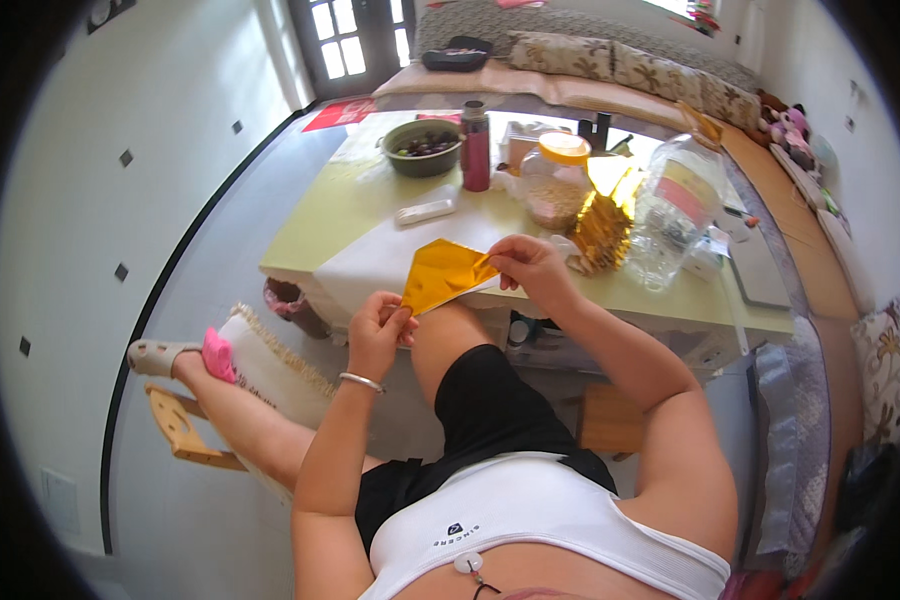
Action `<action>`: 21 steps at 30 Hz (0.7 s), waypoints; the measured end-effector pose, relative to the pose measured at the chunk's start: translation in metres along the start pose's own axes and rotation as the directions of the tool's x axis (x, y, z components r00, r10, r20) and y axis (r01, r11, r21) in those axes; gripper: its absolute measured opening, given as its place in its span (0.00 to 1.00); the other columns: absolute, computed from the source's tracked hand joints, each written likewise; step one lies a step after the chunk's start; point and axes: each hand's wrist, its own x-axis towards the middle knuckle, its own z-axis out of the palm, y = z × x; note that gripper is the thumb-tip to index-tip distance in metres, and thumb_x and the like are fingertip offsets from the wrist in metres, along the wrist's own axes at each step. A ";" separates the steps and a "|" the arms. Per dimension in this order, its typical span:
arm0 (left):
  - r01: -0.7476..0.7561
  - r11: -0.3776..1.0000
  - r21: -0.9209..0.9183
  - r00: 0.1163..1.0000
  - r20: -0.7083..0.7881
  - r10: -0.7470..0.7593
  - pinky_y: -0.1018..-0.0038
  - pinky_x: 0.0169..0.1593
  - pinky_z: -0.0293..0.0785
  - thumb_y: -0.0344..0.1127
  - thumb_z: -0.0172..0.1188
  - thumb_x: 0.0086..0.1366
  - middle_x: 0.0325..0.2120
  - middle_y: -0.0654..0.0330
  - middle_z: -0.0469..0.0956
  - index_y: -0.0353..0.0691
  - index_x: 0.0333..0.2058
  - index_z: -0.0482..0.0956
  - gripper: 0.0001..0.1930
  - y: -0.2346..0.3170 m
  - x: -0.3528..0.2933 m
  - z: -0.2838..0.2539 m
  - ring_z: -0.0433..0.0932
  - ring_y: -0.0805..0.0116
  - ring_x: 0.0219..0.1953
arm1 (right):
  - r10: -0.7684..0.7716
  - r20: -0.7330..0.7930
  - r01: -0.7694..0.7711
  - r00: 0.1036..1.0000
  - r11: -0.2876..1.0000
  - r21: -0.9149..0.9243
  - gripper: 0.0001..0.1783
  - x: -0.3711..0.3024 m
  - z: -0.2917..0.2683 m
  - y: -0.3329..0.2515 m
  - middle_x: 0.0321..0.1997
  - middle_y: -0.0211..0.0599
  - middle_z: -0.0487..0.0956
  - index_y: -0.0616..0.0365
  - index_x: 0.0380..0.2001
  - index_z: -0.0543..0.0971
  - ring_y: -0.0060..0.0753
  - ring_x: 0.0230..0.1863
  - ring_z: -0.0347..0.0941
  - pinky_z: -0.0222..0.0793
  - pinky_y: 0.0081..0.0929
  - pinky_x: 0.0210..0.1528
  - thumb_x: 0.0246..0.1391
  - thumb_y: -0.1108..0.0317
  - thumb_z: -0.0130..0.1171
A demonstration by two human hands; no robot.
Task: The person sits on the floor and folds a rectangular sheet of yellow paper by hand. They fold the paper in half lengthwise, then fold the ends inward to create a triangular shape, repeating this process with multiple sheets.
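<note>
Gold foil sheet [442, 274] above pale-green table [370, 205].

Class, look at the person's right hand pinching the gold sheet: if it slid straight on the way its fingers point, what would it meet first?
The right hand points left along the gold sheet, so probably the left hand holding the sheet's lower corner, though depth is unclear.
</note>
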 end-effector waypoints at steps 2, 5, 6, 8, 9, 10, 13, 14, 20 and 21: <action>0.018 1.000 -0.021 0.999 0.049 -0.017 0.81 0.26 0.74 0.26 0.59 0.68 0.27 0.58 0.82 0.35 0.39 0.77 0.03 -0.005 0.003 0.011 0.78 0.77 0.22 | -0.008 -0.021 0.007 1.000 0.999 -0.052 0.03 -0.001 -0.013 -0.002 0.26 0.25 0.78 0.62 0.36 0.82 0.13 0.21 0.70 0.65 0.14 0.24 0.59 0.75 0.62; 0.028 0.999 -0.016 0.994 0.104 -0.026 0.82 0.25 0.73 0.26 0.59 0.68 0.23 0.60 0.82 0.35 0.33 0.78 0.03 -0.009 0.002 0.017 0.77 0.76 0.20 | 0.004 -0.026 -0.008 1.000 0.986 -0.168 0.03 -0.004 -0.023 -0.009 0.26 0.25 0.77 0.62 0.36 0.81 0.14 0.22 0.70 0.65 0.14 0.24 0.59 0.76 0.62; 0.037 0.999 -0.036 0.991 0.127 -0.032 0.82 0.25 0.73 0.26 0.60 0.68 0.24 0.60 0.82 0.35 0.35 0.78 0.02 -0.010 0.002 0.021 0.78 0.76 0.20 | 0.010 -0.027 -0.016 1.000 0.976 -0.217 0.03 -0.007 -0.026 -0.013 0.26 0.25 0.77 0.62 0.37 0.81 0.14 0.23 0.70 0.65 0.14 0.25 0.59 0.76 0.62; 0.057 0.995 -0.078 0.984 0.174 -0.043 0.81 0.26 0.74 0.28 0.61 0.67 0.26 0.59 0.83 0.35 0.39 0.78 0.04 -0.013 0.005 0.029 0.80 0.74 0.22 | 0.021 -0.033 -0.030 0.999 0.955 -0.294 0.03 -0.004 -0.040 -0.019 0.27 0.25 0.77 0.63 0.36 0.81 0.13 0.23 0.70 0.65 0.15 0.25 0.59 0.76 0.61; 0.096 0.992 -0.085 0.973 0.217 -0.076 0.81 0.27 0.75 0.30 0.61 0.68 0.28 0.58 0.83 0.34 0.42 0.77 0.08 -0.011 0.008 0.039 0.81 0.72 0.23 | 0.029 -0.045 -0.043 0.999 0.941 -0.336 0.03 -0.002 -0.051 -0.024 0.27 0.25 0.77 0.63 0.36 0.81 0.13 0.23 0.70 0.65 0.15 0.25 0.59 0.76 0.61; 0.134 0.987 -0.087 0.963 0.248 -0.109 0.80 0.28 0.76 0.32 0.62 0.68 0.31 0.56 0.84 0.34 0.46 0.76 0.11 -0.006 0.009 0.047 0.83 0.70 0.25 | 0.044 -0.032 -0.052 0.999 0.921 -0.385 0.03 0.000 -0.057 -0.033 0.27 0.25 0.77 0.63 0.36 0.80 0.14 0.24 0.70 0.66 0.15 0.27 0.59 0.76 0.60; 0.247 0.960 -0.128 0.928 0.318 -0.197 0.79 0.32 0.79 0.36 0.63 0.68 0.39 0.53 0.84 0.32 0.56 0.70 0.21 0.010 0.004 0.070 0.85 0.66 0.31 | 0.039 -0.013 -0.039 0.999 0.839 -0.543 0.04 0.014 -0.083 -0.073 0.29 0.26 0.78 0.62 0.36 0.80 0.18 0.28 0.73 0.69 0.18 0.30 0.60 0.75 0.57; 0.285 0.948 -0.145 0.915 0.335 -0.224 0.79 0.34 0.80 0.37 0.63 0.69 0.42 0.52 0.83 0.32 0.59 0.68 0.24 0.011 0.003 0.074 0.86 0.65 0.33 | 0.002 -0.011 -0.008 1.000 0.800 -0.599 0.05 0.023 -0.095 -0.086 0.30 0.28 0.79 0.62 0.36 0.81 0.21 0.30 0.74 0.71 0.20 0.32 0.61 0.75 0.56; 0.257 0.966 0.004 0.904 0.351 -0.242 0.79 0.35 0.77 0.37 0.62 0.68 0.39 0.55 0.84 0.31 0.55 0.72 0.21 -0.031 0.009 0.067 0.83 0.71 0.33 | -0.061 -0.019 0.003 0.998 0.334 -0.943 0.05 0.108 -0.184 -0.162 0.33 0.36 0.83 0.63 0.32 0.79 0.28 0.36 0.79 0.74 0.27 0.39 0.56 0.76 0.55; 0.265 0.964 0.013 0.908 0.334 -0.254 0.80 0.34 0.76 0.37 0.62 0.68 0.37 0.57 0.84 0.31 0.54 0.74 0.20 -0.035 0.008 0.062 0.83 0.72 0.32 | -0.033 -0.060 -0.049 0.998 0.276 -0.960 0.05 0.123 -0.192 -0.164 0.34 0.38 0.84 0.63 0.33 0.80 0.32 0.36 0.79 0.75 0.30 0.39 0.55 0.76 0.55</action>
